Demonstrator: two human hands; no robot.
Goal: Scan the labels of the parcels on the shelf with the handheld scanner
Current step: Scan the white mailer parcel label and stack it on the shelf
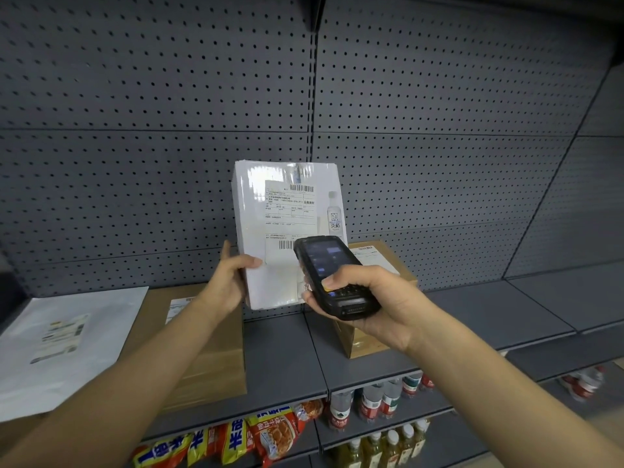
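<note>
My left hand (233,275) grips the lower left edge of a white parcel (266,211) and holds it upright above the grey shelf (280,349). Its shipping label (290,214) with barcodes faces me. My right hand (368,305) grips the black handheld scanner (331,275), thumb on its keypad, the scanner's top end pointed at the lower barcode and covering part of it. A brown cardboard box (378,265) stands behind the scanner. Another brown box (202,352) lies under my left forearm, and a white mailer bag (67,339) lies at the far left.
A grey pegboard wall (439,130) backs the shelf. The shelf's right part (506,312) is bare metal. Below, lower shelves hold snack packets (270,434) and water bottles (371,403), with more bottles (584,383) at the right.
</note>
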